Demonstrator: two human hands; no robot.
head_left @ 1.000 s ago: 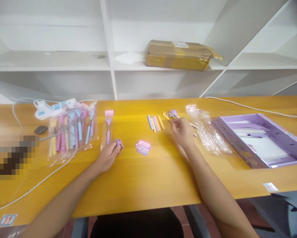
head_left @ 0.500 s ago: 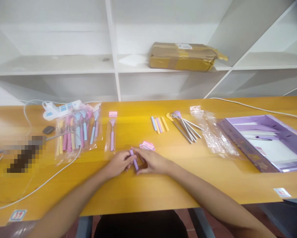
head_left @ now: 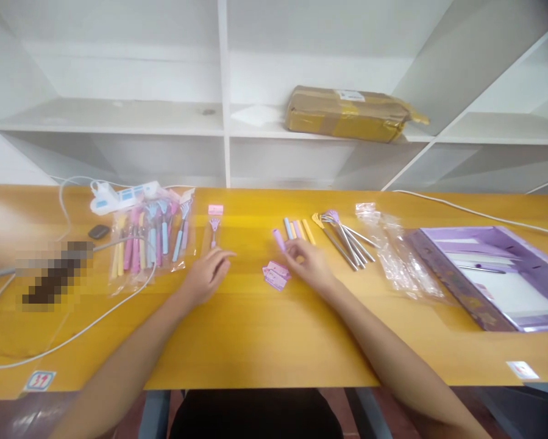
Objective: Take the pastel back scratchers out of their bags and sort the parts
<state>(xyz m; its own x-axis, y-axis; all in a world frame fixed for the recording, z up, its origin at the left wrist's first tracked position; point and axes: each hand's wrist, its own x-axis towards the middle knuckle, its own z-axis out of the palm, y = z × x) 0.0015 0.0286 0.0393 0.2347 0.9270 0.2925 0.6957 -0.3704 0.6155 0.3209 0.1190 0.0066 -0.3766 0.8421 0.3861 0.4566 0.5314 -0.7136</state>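
Observation:
My right hand (head_left: 306,261) has its fingers round the lower end of a purple tube (head_left: 278,239), just left of a row of blue, yellow and purple tubes (head_left: 306,231). Nothing is held in my left hand (head_left: 208,273); its fingers are apart, over the lower part of a bagged purple back scratcher (head_left: 214,225). Small pink cards (head_left: 276,275) lie between my hands. To the right are metal rods with yellow and purple claw heads (head_left: 347,241), beside clear plastic bags (head_left: 402,256).
Bagged back scratchers (head_left: 150,238) lie at the left by a white power strip (head_left: 127,196), a cable and a small black object (head_left: 99,231). A purple tray (head_left: 466,286) stands at the right. On the shelf sits a taped cardboard box (head_left: 347,114).
My hands have moved apart. My left hand has let go of the purple tube and moved up and left; my right hand has carried the tube up and right toward the row.

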